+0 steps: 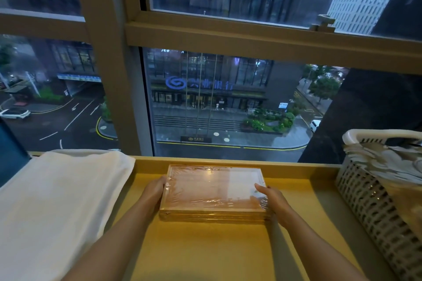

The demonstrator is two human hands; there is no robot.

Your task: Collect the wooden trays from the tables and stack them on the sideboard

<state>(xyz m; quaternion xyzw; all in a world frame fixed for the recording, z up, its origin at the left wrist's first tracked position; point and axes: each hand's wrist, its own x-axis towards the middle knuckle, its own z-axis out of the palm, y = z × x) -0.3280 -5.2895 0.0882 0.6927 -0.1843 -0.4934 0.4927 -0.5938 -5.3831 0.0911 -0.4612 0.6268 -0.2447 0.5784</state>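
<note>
A stack of wooden trays (214, 191), wrapped in clear film, sat on the yellow sideboard (205, 248) just below the window (219, 98). The left hand (155, 189) gripped the stack's left edge, fingers closed on it. The right hand (272, 199) clasped the right edge, thumb lying on top of the film. Left of the stack lay a folded white towel (57, 201); right of the stack stood a white plastic basket (374, 203) filled with wrapped items.

Bare tabletop (205, 251) in front of trays (214, 191): room to pass. Towel (57, 201) blocks left. Basket (376, 201) blocks right. Window (228, 102) close behind trays.
</note>
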